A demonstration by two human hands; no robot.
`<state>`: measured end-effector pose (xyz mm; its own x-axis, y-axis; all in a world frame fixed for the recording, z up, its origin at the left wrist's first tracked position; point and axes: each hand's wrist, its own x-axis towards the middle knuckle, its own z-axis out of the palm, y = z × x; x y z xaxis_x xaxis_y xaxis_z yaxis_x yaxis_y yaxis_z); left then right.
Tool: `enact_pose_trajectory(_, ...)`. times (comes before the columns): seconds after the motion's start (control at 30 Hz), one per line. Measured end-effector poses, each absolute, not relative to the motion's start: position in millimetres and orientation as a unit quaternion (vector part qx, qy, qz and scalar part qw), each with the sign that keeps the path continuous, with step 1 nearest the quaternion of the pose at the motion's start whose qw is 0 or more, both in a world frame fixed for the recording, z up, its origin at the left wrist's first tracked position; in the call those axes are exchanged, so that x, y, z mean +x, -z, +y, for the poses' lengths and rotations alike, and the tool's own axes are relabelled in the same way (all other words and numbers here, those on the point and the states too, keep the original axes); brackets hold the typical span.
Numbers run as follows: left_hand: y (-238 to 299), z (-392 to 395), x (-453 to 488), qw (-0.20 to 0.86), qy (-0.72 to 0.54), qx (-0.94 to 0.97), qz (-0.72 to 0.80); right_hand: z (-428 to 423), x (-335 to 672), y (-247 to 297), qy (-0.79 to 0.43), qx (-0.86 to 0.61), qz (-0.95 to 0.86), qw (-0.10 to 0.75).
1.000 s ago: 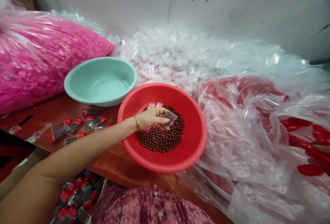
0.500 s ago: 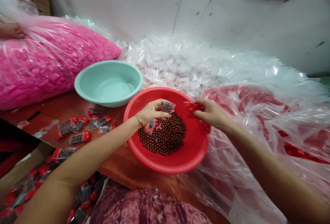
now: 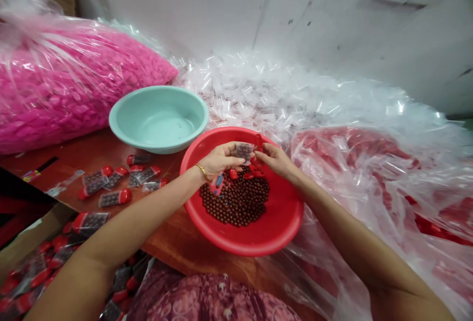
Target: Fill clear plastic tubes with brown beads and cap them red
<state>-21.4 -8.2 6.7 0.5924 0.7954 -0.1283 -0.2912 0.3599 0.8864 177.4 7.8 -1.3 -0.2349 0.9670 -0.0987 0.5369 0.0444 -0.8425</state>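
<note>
Head view: over the red basin our left hand pinches a small container while our right hand, fingers nearly closed, holds a red piece beside it, and a loose pinch could drop either among the basin's brown beads, the container looking clear, boxy and dark inside.

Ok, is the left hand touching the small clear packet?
Touching. The head view shows the left hand gripping the clear packet at its left end, fingers against it, above the red basin.
</note>
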Motion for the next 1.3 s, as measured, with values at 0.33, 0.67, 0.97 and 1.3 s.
enact_pose_trajectory(0.33, -6.0, -4.1, -24.2, 0.777, -0.364, 0.429, 0.282, -16.6, 170.3, -27.1, -0.496, -0.503, -0.580, 0.406)
enact_pose_trajectory(0.67, -7.9, -16.6, -17.1, 0.700, -0.348, 0.544, 0.306, -31.3, 160.7, -19.4, 0.021, -0.488, -0.809, 0.327)
enact_pose_trajectory(0.97, -6.1, -21.3, -10.0, 0.552, -0.407, 0.610, 0.397, -42.6, 156.6, -16.1, 0.102, -0.404, -0.857, 0.302)
enact_pose_trajectory(1.3, -8.9, -22.7, -7.5, 0.578, -0.328, 0.620, 0.417, -50.7, 156.5, -9.2, 0.051, -0.369, -0.859, 0.350)
